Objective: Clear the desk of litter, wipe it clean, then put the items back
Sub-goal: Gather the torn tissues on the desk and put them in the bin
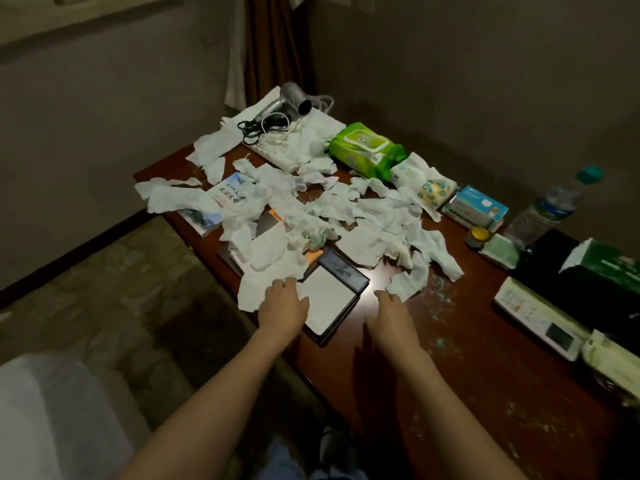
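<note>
Several crumpled white tissues (360, 216) litter the dark red wooden desk (478, 362), covering books (227, 195) and a black-framed notepad (332, 296). My left hand (282, 303) rests with fingers spread on the tissue at the notepad's left edge. My right hand (389, 310) hovers over the desk right of the notepad, its fingertips close to a torn tissue (405, 285); whether they touch it I cannot tell. Neither hand holds anything.
At the far end lie a grey hair dryer (291, 100) with coiled cord and a green wet-wipe pack (367, 148). Along the right side stand a blue box (476, 206), a water bottle (550, 206), a small yellow-lidded jar (479, 235), a black tissue box (588, 282) and a white device (540, 317). Small crumbs speckle the desk.
</note>
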Available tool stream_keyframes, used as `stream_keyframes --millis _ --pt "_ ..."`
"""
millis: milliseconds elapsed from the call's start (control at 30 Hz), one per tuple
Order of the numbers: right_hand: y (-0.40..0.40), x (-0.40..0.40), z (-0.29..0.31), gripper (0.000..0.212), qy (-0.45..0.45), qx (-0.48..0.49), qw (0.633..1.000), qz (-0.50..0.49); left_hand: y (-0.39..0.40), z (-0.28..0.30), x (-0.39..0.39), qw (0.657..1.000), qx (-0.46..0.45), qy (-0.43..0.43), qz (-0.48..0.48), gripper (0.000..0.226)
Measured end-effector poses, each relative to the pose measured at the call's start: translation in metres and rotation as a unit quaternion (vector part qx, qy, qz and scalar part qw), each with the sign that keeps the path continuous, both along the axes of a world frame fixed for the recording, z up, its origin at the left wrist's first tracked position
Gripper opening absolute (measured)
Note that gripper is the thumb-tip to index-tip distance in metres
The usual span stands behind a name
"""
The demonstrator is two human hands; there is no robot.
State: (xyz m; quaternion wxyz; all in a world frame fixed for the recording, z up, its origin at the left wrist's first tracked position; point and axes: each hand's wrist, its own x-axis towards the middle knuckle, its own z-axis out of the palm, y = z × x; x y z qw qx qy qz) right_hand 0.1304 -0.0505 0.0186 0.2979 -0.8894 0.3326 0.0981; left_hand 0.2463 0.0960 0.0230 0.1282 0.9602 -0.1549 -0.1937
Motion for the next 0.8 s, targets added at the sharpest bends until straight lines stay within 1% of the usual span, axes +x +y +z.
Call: stream_keyframes --millis 133,200,300,433,533,600,700,800 --pt "-0.011 0.020 -0.008 0.045 0.005 0.006 1.000 -0.008 -0.004 -0.014 0.022 0.998 0.049 0.001 0.042 0.061" --pt "-0.011 0.030 -0.012 0.041 0.005 0.010 1.000 -0.011 -0.004 -0.023 0.034 0.996 0.065 0.024 0.048 0.065" --pt "-0.005 0.044 -0.018 0.044 0.014 0.025 0.999 -0.015 -0.002 -0.036 0.047 0.994 0.053 0.087 0.034 0.068" --pt "0.007 0.057 -0.023 0.050 0.027 0.041 0.998 -0.040 -0.003 -0.051 0.063 0.994 0.050 0.097 -0.008 0.072" --pt "0.015 0.065 -0.026 0.050 0.042 0.037 0.996 -0.067 -0.003 -0.059 0.077 0.993 0.032 0.101 -0.051 0.065" --pt "0.019 0.073 -0.027 0.047 0.053 0.034 0.994 -0.089 -0.001 -0.063 0.085 0.989 0.012 0.114 -0.098 0.054" --pt "0.027 0.089 -0.028 0.046 0.077 0.042 0.989 -0.117 0.003 -0.067 0.098 0.981 -0.032 0.147 -0.120 0.034" --pt "0.034 0.104 -0.028 0.046 0.077 0.038 0.987 -0.138 0.008 -0.066 0.114 0.978 -0.043 0.140 -0.151 0.024"
